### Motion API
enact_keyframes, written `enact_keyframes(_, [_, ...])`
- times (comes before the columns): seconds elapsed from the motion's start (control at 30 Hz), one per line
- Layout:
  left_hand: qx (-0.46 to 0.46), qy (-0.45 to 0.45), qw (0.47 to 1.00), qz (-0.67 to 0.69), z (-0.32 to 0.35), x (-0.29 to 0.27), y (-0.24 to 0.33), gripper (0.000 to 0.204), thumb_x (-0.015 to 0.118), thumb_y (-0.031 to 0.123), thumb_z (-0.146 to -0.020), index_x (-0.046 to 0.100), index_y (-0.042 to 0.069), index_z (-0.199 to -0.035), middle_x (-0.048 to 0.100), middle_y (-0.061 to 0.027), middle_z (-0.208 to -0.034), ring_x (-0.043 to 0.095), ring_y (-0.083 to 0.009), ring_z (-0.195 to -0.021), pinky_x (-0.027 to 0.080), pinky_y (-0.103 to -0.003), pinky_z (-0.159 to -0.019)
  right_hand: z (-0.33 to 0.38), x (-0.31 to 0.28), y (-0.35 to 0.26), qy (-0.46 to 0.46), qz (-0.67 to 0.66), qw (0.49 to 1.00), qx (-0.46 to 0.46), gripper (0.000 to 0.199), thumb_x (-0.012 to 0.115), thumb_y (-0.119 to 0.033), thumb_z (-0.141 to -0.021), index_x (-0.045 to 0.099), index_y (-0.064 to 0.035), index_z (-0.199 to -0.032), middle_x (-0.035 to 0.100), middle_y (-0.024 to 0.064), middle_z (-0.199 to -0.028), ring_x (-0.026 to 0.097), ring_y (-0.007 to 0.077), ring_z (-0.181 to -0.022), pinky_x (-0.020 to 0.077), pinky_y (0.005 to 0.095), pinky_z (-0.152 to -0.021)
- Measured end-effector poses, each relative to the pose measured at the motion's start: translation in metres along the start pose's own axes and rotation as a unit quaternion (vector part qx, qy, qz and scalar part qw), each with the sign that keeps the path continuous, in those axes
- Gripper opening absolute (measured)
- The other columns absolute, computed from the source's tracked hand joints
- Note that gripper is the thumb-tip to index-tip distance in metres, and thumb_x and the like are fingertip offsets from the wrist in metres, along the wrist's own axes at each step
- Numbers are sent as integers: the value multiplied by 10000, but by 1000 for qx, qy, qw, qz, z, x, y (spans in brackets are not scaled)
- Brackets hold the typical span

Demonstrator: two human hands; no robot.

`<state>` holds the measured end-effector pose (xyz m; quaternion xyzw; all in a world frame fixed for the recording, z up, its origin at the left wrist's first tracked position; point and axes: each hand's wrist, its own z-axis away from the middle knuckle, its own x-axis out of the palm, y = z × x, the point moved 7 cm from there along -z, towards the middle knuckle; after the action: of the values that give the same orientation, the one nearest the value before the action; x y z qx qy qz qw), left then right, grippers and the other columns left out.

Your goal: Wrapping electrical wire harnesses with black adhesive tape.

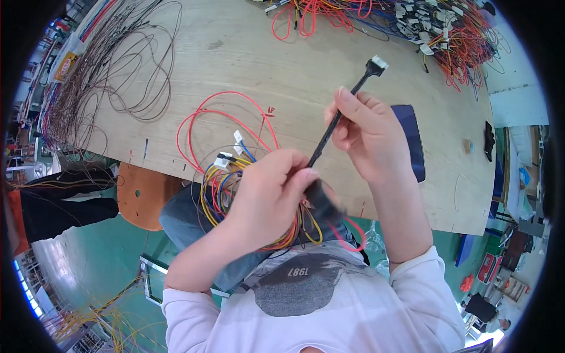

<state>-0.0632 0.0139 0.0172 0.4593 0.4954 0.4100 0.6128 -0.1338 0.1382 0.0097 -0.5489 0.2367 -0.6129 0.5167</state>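
Note:
Between my hands runs a wire harness, its black-wrapped branch (pixel 323 141) slanting up to a white connector (pixel 378 63) at the far end. My left hand (pixel 265 191) is closed around the lower part of that branch. Higher up, my right hand (pixel 369 126) pinches it between thumb and fingers. A blurred black roll (pixel 322 203), apparently tape, hangs just below my left fingers. The harness's loose red, yellow and blue wires (pixel 207 191) loop around my left hand over the table edge, with white connectors (pixel 223 160) among them. My left palm hides part of the bundle.
A dark phone-like slab (pixel 410 138) lies behind my right wrist on the wooden table (pixel 235 70). Brown wires (pixel 126 76) spread at the left. Bundled wires with white connectors (pixel 424 26) fill the far right. An orange stool (pixel 144 194) stands by the near left edge.

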Motion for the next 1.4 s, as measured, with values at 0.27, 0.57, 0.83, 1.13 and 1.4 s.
enact_keyframes(0.27, [99, 7, 987, -126, -3, 2, -3, 310, 696, 89, -707, 468, 21, -907, 513, -109, -750, 538, -228, -604, 450, -319, -530, 18, 4, -20, 36, 58, 994, -83, 234, 616, -179, -830, 521, 1, -714, 592, 76, -678, 495, 78, -494, 387, 200, -453])
enact_keyframes(0.57, [-26, 2, 996, 86, -17, -11, -13, 585, 717, 61, -626, 429, 6, -1133, 557, -63, -847, 535, -124, -814, 440, -247, -747, 28, 26, -23, -10, 20, 993, -112, 182, 599, -151, -846, 567, 9, -765, 603, 74, -694, 507, 70, -514, 404, 191, -461])
enact_keyframes(0.83, [88, 71, 935, 336, 11, -21, -9, 438, 674, -47, -657, 399, 4, -993, 476, -96, -961, 536, -161, -1002, 450, -277, -843, -3, -5, -14, 12, -99, 994, -50, 221, 592, -220, -852, 558, -24, -755, 599, 73, -707, 493, 71, -496, 396, 191, -449])
enact_keyframes(1.13, [178, -19, 969, 173, 22, 4, 4, 460, 515, 348, -872, 417, -52, -1076, 498, -99, -861, 543, -173, -791, 443, -291, -749, 0, 3, -19, 13, -41, 997, -60, 226, 613, -230, -838, 523, -42, -751, 585, 70, -704, 488, 69, -535, 418, 200, -490])
enact_keyframes(1.4, [-100, -165, 926, 324, -2, 15, -15, 208, 638, 69, -799, 509, 2, -947, 533, 1, -835, 520, -59, -759, 451, -208, -671, 0, -3, -13, 8, -22, 999, -40, 225, 626, -233, -827, 526, -47, -750, 583, 62, -697, 487, 73, -528, 409, 202, -487])
